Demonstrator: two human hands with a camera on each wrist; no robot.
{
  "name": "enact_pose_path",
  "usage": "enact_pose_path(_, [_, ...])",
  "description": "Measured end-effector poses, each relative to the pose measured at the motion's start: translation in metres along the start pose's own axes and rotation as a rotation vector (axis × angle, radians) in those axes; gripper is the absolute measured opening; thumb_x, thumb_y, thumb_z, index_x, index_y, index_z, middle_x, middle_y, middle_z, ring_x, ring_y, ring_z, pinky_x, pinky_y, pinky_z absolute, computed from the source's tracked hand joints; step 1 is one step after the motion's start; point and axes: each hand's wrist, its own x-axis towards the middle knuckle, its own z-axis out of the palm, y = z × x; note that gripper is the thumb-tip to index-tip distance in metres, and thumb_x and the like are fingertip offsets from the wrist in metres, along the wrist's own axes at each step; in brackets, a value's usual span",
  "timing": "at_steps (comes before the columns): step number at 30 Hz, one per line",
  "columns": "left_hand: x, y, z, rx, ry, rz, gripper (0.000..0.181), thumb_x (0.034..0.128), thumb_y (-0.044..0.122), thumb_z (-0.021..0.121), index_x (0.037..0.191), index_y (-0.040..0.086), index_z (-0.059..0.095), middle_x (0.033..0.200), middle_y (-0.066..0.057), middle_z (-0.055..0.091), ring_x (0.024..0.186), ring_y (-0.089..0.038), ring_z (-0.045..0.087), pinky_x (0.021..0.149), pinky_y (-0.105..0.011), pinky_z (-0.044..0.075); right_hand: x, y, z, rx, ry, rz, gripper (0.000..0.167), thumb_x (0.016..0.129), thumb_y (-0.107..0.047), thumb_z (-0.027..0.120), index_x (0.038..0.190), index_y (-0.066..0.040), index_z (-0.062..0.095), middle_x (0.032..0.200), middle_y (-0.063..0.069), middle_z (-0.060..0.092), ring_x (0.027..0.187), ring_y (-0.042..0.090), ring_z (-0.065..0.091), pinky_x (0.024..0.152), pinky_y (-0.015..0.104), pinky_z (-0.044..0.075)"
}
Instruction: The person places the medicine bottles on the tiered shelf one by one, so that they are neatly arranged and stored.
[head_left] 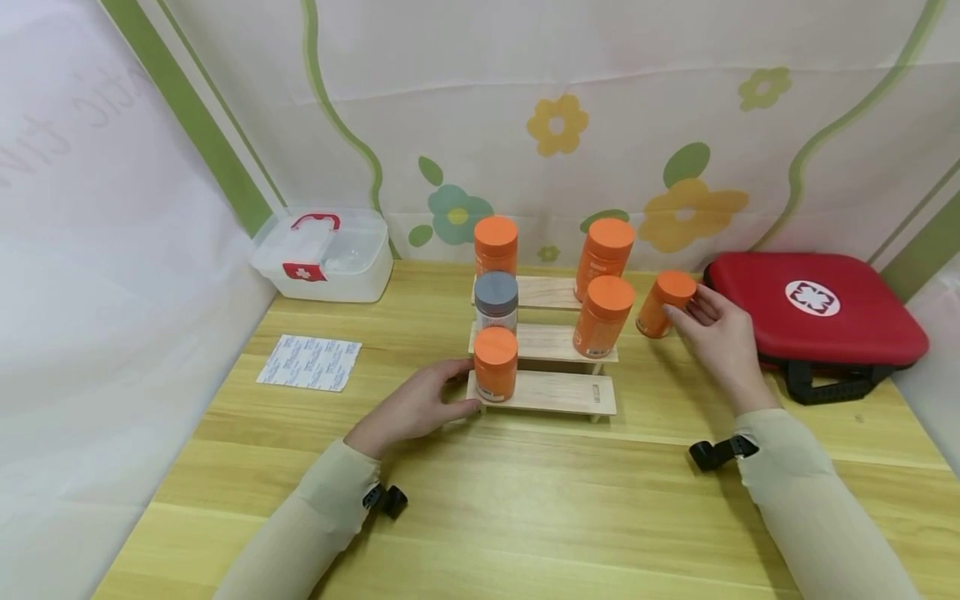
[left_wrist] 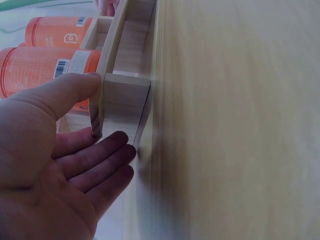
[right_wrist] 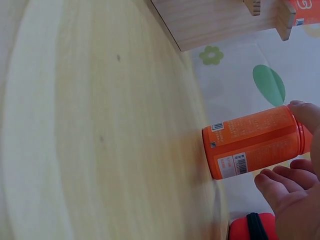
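My right hand (head_left: 720, 337) pinches an orange bottle (right_wrist: 255, 142) near its lid, between thumb and fingers. The bottle stands on the table to the right of a three-step wooden rack (head_left: 555, 392). At the rack's lowest step, my left hand (head_left: 420, 400) grips the left end of the board, thumb and index finger at its edge and the other fingers extended. On that step, close to the left hand, is an orange bottle (head_left: 496, 367). The middle step bears a grey-lidded bottle (head_left: 497, 300) and an orange bottle (head_left: 603, 317); orange bottles (head_left: 603, 258) stand at both ends of the top step.
A red first-aid case (head_left: 840, 325) with a black handle lies right of my right hand. At the back left stands a clear white first-aid box (head_left: 352, 279). A printed white packet (head_left: 310, 363) lies flat on the left of the wooden table (head_left: 525, 517). A flowered curtain (head_left: 465, 75) hangs behind.
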Motion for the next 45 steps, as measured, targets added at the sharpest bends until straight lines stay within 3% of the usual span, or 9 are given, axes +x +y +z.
enact_pose_path(6, [0.0003,0.0006,-0.0009,-0.001,-0.002,0.011,0.070,0.1003,0.042,0.078,0.159,0.014,0.053,0.162,-0.007,0.057,0.153,-0.029,0.051,0.130,-0.052,0.039,0.0042,0.0018,0.0032,0.009,0.011,0.009,0.077,0.103,-0.036,0.074,0.166,-0.006,0.041,0.165,0.022,0.050,0.150,0.038,0.053,0.100,0.003,0.049])
enact_pose_path(11, [0.0000,0.0001,-0.0012,-0.001,-0.001,0.020,0.069,0.1005,0.042,0.078,0.159,0.014,0.054,0.162,-0.008,0.057,0.152,-0.030,0.052,0.130,-0.053,0.040,0.0058,0.0007,0.0051,-0.015,0.034,0.017,0.074,0.103,-0.039,0.073,0.163,-0.006,0.046,0.160,0.021,0.056,0.146,0.035,0.057,0.093,0.001,0.050])
enact_pose_path(18, [-0.0006,0.0012,-0.0020,0.000,0.001,0.015,0.069,0.1005,0.040,0.078,0.159,0.013,0.054,0.162,-0.008,0.057,0.153,-0.030,0.051,0.130,-0.052,0.040,0.0057,-0.0034,0.0053,-0.010,0.040,0.019,0.073,0.102,-0.038,0.075,0.161,-0.003,0.049,0.157,0.024,0.058,0.136,0.018,0.063,0.092,0.001,0.051])
enact_pose_path(32, [0.0004,-0.0017,-0.0001,0.011,0.001,0.029,0.069,0.1007,0.041,0.077,0.159,0.013,0.054,0.161,-0.007,0.058,0.153,-0.029,0.051,0.130,-0.052,0.040,0.0052,-0.0040,0.0049,-0.071,0.044,0.030,0.076,0.100,-0.046,0.076,0.159,-0.005,0.053,0.154,0.022,0.062,0.137,0.028,0.065,0.087,-0.001,0.050])
enact_pose_path(41, [0.0005,-0.0018,-0.0006,0.003,-0.001,0.031,0.070,0.1004,0.042,0.078,0.159,0.013,0.054,0.162,-0.007,0.057,0.153,-0.028,0.051,0.130,-0.051,0.040,0.0027,-0.0023,0.0052,-0.055,0.065,-0.002,0.071,0.100,-0.039,0.078,0.157,-0.003,0.055,0.152,0.025,0.062,0.126,0.006,0.067,0.091,0.000,0.051])
enact_pose_path(45, [0.0006,-0.0022,-0.0005,0.006,-0.001,0.032,0.070,0.1004,0.041,0.078,0.159,0.012,0.054,0.162,-0.007,0.057,0.153,-0.029,0.051,0.130,-0.051,0.040,0.0021,-0.0017,0.0056,-0.068,0.076,-0.008,0.070,0.099,-0.039,0.079,0.156,-0.004,0.056,0.151,0.024,0.063,0.125,0.006,0.068,0.092,0.001,0.051])
